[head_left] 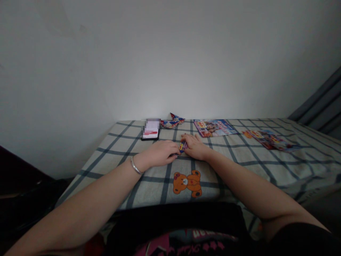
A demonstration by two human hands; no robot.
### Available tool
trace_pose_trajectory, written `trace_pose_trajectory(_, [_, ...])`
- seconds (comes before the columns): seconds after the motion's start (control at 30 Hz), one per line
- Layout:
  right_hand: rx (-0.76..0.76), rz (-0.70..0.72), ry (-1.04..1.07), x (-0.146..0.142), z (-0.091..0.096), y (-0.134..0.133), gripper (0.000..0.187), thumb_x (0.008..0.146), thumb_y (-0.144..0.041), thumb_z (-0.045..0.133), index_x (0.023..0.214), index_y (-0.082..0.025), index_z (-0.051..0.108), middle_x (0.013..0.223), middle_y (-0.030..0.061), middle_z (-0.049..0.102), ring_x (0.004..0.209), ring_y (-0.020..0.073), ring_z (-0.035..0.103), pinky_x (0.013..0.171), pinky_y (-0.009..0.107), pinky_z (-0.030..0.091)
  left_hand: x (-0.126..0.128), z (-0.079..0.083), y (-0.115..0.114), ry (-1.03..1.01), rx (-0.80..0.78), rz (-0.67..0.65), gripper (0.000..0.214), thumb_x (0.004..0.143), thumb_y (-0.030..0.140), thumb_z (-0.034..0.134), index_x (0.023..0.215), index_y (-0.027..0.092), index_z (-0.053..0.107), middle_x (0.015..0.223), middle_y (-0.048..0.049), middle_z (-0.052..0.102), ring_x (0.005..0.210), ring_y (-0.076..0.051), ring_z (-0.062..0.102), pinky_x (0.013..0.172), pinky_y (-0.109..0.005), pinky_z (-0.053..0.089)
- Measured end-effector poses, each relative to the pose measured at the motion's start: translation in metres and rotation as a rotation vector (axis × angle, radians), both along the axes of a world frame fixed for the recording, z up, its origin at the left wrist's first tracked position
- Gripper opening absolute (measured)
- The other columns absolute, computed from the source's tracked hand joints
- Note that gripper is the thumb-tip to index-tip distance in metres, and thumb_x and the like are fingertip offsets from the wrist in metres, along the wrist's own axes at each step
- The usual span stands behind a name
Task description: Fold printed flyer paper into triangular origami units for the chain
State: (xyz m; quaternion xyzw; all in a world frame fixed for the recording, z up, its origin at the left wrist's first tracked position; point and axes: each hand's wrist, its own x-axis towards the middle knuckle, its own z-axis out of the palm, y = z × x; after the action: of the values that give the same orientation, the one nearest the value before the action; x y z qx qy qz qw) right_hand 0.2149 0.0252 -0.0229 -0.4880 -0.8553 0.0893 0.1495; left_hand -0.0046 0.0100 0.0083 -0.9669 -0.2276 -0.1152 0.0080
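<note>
Between my hands, a small folded piece of colourful printed paper [182,146] lies on the checked cloth, mostly covered by fingers. My left hand [163,153], with a silver bangle at the wrist, holds its left edge with curled fingers. From the right, my right hand [195,146] presses on the same paper with bent fingers. Just beyond them sits a folded, pointed paper shape [173,121] in red, blue and white. A phone [151,129] with a lit, partly blurred screen lies left of that shape.
Flat printed leaflets lie to the right, one near the wall [214,127] and another farther right [271,139]. The checked tablecloth [149,185] bears an orange teddy bear print [188,183]. A white wall [170,64] rises behind; a grey curtain [319,96] hangs at right.
</note>
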Motion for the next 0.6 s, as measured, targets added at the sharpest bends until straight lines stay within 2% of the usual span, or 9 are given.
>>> trace_pose_trajectory(0.3, [0.043,0.027,-0.007,0.0051,-0.0061,0.0071,0.046,0.080,-0.015,0.047,0.125,-0.017,0.048,0.148,0.0140,0.042,0.139,0.0255,0.035,0.112,0.052,0.022,-0.0027,0.0023,0.0030,-0.019,-0.075,-0.043,0.018,0.088,0.017,0.052,0.096,0.019,0.068,0.102,-0.0045,0.069,0.101,-0.018,0.061,0.094,-0.032,0.046])
trace_pose_trajectory(0.6, [0.067,0.012,-0.004,0.0077,-0.0076,0.0077,0.049,0.080,-0.015,0.047,0.129,-0.017,0.049,0.148,0.0135,0.043,0.138,0.0252,0.036,0.113,0.051,0.022,-0.0023,0.0028,0.0026,-0.058,-0.103,-0.055,0.018,0.089,0.018,0.049,0.090,0.018,0.068,0.100,-0.0064,0.069,0.099,-0.018,0.062,0.092,-0.033,0.047])
